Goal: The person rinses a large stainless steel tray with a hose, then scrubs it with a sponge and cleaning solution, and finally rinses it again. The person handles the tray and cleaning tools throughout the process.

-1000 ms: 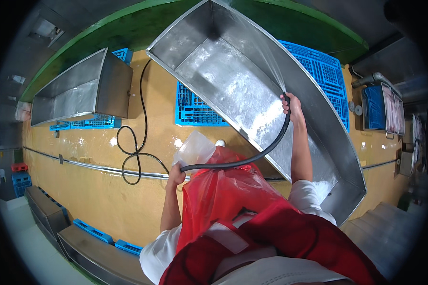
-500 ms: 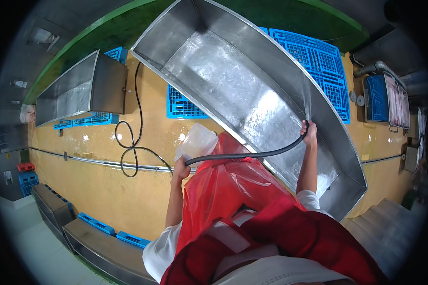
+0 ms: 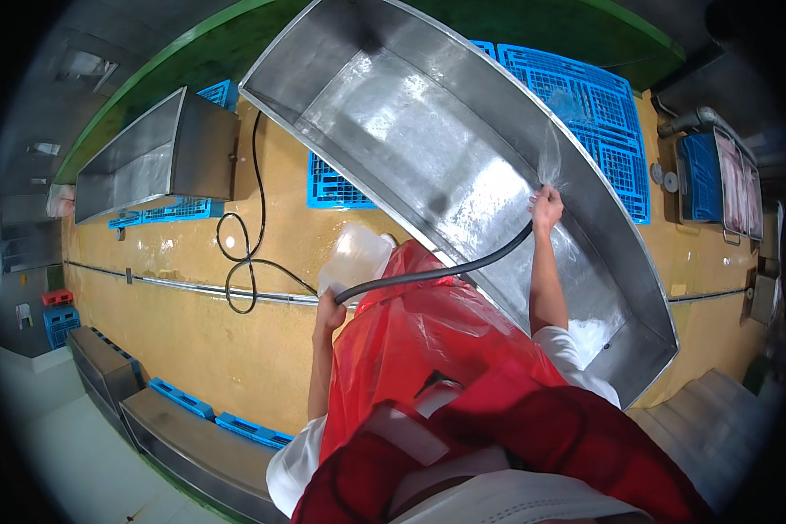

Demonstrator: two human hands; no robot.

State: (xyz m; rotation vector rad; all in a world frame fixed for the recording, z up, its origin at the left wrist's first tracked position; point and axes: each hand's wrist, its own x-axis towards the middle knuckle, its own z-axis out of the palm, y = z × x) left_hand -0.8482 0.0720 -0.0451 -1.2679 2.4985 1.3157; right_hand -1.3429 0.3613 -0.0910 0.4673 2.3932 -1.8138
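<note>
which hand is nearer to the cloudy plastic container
Left. The left hand, gripping the black hose, is right by the lower end of the container; the right hand is well off to its right, over the steel tub.

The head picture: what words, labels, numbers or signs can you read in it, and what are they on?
None can be read.
Hose: no writing shows.
Big tub: no writing shows.
Apron: no writing shows.
White thing at far left: too small and blurred to tell.
</note>
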